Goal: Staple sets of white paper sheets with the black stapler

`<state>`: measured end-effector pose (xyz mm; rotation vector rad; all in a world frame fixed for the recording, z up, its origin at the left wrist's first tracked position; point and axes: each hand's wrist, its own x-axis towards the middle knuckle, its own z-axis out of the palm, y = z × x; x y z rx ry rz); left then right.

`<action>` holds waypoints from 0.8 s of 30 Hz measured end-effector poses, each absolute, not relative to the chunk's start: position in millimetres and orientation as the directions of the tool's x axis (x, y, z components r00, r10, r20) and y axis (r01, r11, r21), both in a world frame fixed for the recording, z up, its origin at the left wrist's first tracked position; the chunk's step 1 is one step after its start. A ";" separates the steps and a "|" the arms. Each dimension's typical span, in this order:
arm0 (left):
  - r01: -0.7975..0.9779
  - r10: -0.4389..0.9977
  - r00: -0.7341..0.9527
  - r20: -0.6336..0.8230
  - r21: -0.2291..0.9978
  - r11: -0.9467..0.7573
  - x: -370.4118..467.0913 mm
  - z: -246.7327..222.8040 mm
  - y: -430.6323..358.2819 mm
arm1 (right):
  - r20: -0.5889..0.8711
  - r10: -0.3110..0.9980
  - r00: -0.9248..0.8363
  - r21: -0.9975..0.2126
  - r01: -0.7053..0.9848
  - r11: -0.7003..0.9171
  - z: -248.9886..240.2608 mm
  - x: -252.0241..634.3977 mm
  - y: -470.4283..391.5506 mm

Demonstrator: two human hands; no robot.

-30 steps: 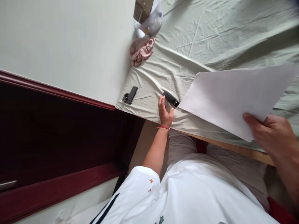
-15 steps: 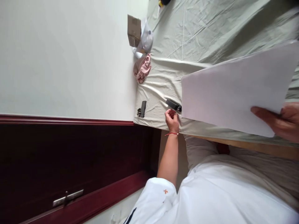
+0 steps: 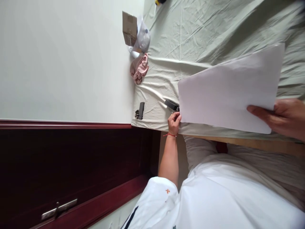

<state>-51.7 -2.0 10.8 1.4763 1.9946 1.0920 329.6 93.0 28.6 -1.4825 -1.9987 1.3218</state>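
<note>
A large white sheet of paper [image 3: 219,95] is held over the cloth-covered table, its far right corner raised. My right hand [image 3: 286,117] grips its right end, thumb on top and the other fingers underneath. At the near left corner of the paper, my left hand [image 3: 174,122] is closed in a pinch, thumb against the fingers. Just beyond the left hand lies a black oblong object [image 3: 171,105] with light marks at its right end; the paper's left edge comes close to it. Whether the paper is one sheet or several, I cannot tell.
A black clip-like piece with small metal parts [image 3: 141,110] lies near the table's left corner. Along the wall are a pink cloth [image 3: 140,68], a clear plastic bag [image 3: 144,38] and a cardboard box [image 3: 130,28]. A yellow-and-black handled tool [image 3: 159,2] shows at the top.
My left hand has closed at the paper's near left corner; before, it was just beside it with fingers curled. The view has shifted slightly, and the paper's right end sits further left.
</note>
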 end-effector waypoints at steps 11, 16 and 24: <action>0.647 0.934 -0.317 0.165 0.758 0.086 -47.1 13.2 5.3 | -0.070 0.983 -0.171 -0.903 0.429 0.011 19.8 331.6 83.7; 0.603 0.953 -0.282 0.109 0.793 0.087 -47.2 16.8 3.6 | -0.081 0.991 -0.104 -0.898 0.438 -0.027 19.2 331.9 83.4; 0.648 0.936 -0.313 0.163 0.757 0.085 -46.0 16.6 5.2 | -0.102 0.992 -0.073 -0.908 0.413 -0.063 20.2 330.4 82.7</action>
